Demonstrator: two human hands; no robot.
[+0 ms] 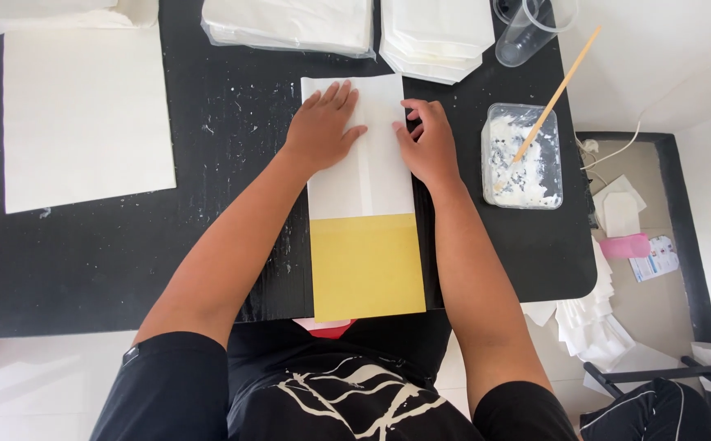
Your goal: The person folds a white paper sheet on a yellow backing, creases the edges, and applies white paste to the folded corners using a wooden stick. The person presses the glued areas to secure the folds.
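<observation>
While my left hand [323, 131] lies flat, fingers spread, on the white paper [364, 175], my right hand [427, 143] pinches its right edge. Its yellow end [368, 265] overhangs the black tabletop's [233, 245] near edge; bare space lies leftward, a paste tray [523, 155] right.

1. The left hand [323, 126] lies flat on the folded white paper sheet [361, 171] and covers that part of it, so any crease under the palm is out of sight.
2. The right hand [427, 140] hides the sheet's right edge; its curled fingertips cannot be made out clearly.
3. The top edge cuts off the clear plastic cup [527, 28] and both stacks of white paper [290, 24].
4. The thin wooden stick [550, 102] sinks its lower end into white paste, hidden there.
5. The print on the small card on the floor [654, 257] is too small to read.
</observation>
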